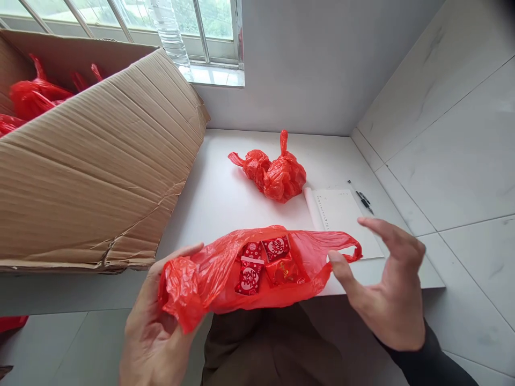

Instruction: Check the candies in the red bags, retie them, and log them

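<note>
A red plastic bag [225, 273] lies across my lap at the table's front edge, with small red packets [263, 262] showing through it. My left hand [155, 332] is closed on the bag's left end, thumb over the bunched plastic. My right hand [386, 284] hovers at the bag's right handle loop [341, 249] with fingers spread apart, its thumb tip touching or just beside the plastic. A second red bag [276, 174], tied shut, rests farther back on the white table [217, 198].
A large cardboard box [96, 161] with more red bags [32, 96] inside stands on the left. A notebook [341, 214] and a black pen [363, 198] lie at the right. A clear bottle [171, 32] stands on the windowsill. Tiled floor lies to the right.
</note>
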`<move>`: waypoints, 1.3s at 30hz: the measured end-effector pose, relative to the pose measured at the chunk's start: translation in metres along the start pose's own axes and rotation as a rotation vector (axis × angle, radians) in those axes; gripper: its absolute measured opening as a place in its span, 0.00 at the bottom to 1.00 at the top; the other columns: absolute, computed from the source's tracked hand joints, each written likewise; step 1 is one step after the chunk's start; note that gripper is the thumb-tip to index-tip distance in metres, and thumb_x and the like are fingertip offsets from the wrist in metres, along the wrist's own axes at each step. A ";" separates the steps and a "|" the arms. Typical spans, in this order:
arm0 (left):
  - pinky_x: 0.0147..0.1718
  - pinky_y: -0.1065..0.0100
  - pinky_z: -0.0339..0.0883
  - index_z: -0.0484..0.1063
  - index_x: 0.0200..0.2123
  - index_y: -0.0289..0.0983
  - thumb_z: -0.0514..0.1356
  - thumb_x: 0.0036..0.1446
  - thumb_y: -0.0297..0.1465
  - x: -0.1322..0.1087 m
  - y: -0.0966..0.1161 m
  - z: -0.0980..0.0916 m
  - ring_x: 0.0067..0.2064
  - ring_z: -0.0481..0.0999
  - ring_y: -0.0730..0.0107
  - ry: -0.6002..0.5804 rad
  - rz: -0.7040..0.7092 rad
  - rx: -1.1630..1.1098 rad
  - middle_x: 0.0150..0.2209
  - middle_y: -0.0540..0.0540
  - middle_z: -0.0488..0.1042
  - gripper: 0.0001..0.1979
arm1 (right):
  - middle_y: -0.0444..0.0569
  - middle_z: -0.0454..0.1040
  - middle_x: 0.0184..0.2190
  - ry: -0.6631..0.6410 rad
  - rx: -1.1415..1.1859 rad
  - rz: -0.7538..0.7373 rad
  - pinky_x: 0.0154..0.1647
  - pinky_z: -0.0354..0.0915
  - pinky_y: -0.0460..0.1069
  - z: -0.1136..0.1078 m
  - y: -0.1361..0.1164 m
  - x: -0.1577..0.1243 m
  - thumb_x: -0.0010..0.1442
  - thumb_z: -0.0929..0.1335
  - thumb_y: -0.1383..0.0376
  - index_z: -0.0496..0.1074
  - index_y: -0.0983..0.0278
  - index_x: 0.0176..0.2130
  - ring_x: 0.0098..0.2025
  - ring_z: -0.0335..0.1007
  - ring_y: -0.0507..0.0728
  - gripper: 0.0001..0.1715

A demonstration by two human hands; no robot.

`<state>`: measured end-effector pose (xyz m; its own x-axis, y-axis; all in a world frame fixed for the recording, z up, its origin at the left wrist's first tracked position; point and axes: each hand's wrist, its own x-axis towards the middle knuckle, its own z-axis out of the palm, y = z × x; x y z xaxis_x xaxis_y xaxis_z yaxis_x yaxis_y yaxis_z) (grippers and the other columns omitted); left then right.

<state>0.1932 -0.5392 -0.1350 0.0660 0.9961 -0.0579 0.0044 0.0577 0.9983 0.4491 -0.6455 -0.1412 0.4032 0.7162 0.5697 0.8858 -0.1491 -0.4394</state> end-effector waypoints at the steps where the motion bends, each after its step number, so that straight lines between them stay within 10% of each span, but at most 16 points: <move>1: 0.44 0.78 0.71 0.76 0.49 0.45 0.71 0.46 0.35 0.001 0.001 -0.003 0.49 0.74 0.62 -0.035 0.073 0.081 0.49 0.48 0.74 0.24 | 0.56 0.66 0.56 -0.048 -0.063 0.071 0.60 0.58 0.67 -0.002 0.010 0.000 0.61 0.71 0.58 0.51 0.55 0.68 0.59 0.61 0.69 0.43; 6: 0.44 0.77 0.68 0.76 0.41 0.46 0.63 0.56 0.35 0.007 0.021 -0.004 0.47 0.71 0.64 -0.189 0.343 0.261 0.45 0.47 0.71 0.09 | 0.49 0.75 0.41 -0.536 -0.008 0.351 0.41 0.70 0.56 -0.014 0.043 0.015 0.66 0.65 0.52 0.67 0.56 0.60 0.42 0.72 0.61 0.26; 13: 0.47 0.75 0.66 0.74 0.37 0.44 0.66 0.54 0.33 0.025 0.070 0.035 0.50 0.73 0.63 -0.215 0.516 0.237 0.44 0.48 0.74 0.07 | 0.44 0.75 0.36 -0.267 0.351 0.066 0.41 0.71 0.51 -0.048 -0.014 0.068 0.65 0.69 0.57 0.68 0.51 0.60 0.38 0.74 0.55 0.24; 18: 0.34 0.73 0.67 0.75 0.38 0.42 0.62 0.54 0.25 0.032 0.085 0.072 0.34 0.74 0.69 -0.480 0.407 0.237 0.36 0.49 0.77 0.08 | 0.43 0.77 0.38 -0.338 0.605 -0.336 0.44 0.69 0.49 -0.022 -0.058 0.100 0.65 0.68 0.71 0.72 0.57 0.53 0.39 0.70 0.52 0.18; 22: 0.36 0.68 0.69 0.74 0.45 0.43 0.62 0.53 0.24 0.040 0.078 0.076 0.36 0.75 0.65 -0.592 0.226 0.163 0.35 0.48 0.76 0.15 | 0.44 0.76 0.35 -0.258 0.689 -0.240 0.38 0.67 0.47 -0.014 -0.057 0.113 0.64 0.66 0.73 0.74 0.63 0.41 0.35 0.68 0.51 0.09; 27: 0.39 0.65 0.71 0.76 0.43 0.42 0.65 0.53 0.27 0.048 0.067 0.067 0.34 0.75 0.65 -0.641 0.191 0.135 0.34 0.47 0.76 0.13 | 0.41 0.74 0.33 -0.591 0.729 -0.351 0.36 0.67 0.46 -0.019 -0.051 0.107 0.64 0.68 0.69 0.64 0.60 0.62 0.30 0.64 0.49 0.28; 30: 0.40 0.64 0.71 0.77 0.47 0.42 0.66 0.53 0.30 0.049 0.064 0.067 0.36 0.75 0.63 -0.680 0.228 0.133 0.37 0.45 0.77 0.16 | 0.45 0.78 0.40 -0.665 0.770 -0.450 0.43 0.68 0.48 -0.015 -0.055 0.106 0.62 0.70 0.70 0.72 0.63 0.54 0.36 0.69 0.50 0.20; 33: 0.41 0.65 0.70 0.79 0.42 0.41 0.65 0.55 0.32 0.048 0.064 0.068 0.38 0.75 0.62 -0.661 0.232 0.167 0.40 0.43 0.77 0.10 | 0.44 0.77 0.33 -0.619 0.790 -0.374 0.38 0.67 0.47 -0.011 -0.056 0.111 0.62 0.68 0.73 0.76 0.64 0.38 0.34 0.69 0.51 0.08; 39: 0.34 0.68 0.69 0.77 0.37 0.39 0.65 0.56 0.40 0.057 0.063 0.068 0.34 0.75 0.65 -0.411 -0.017 -0.174 0.36 0.45 0.77 0.11 | 0.44 0.73 0.34 -0.564 0.822 -0.198 0.37 0.68 0.48 -0.010 -0.049 0.113 0.64 0.67 0.66 0.73 0.63 0.49 0.34 0.68 0.52 0.12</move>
<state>0.2646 -0.4837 -0.0755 0.4587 0.8879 -0.0343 -0.1567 0.1189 0.9805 0.4535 -0.5635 -0.0485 -0.0892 0.9260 0.3668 0.4072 0.3700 -0.8350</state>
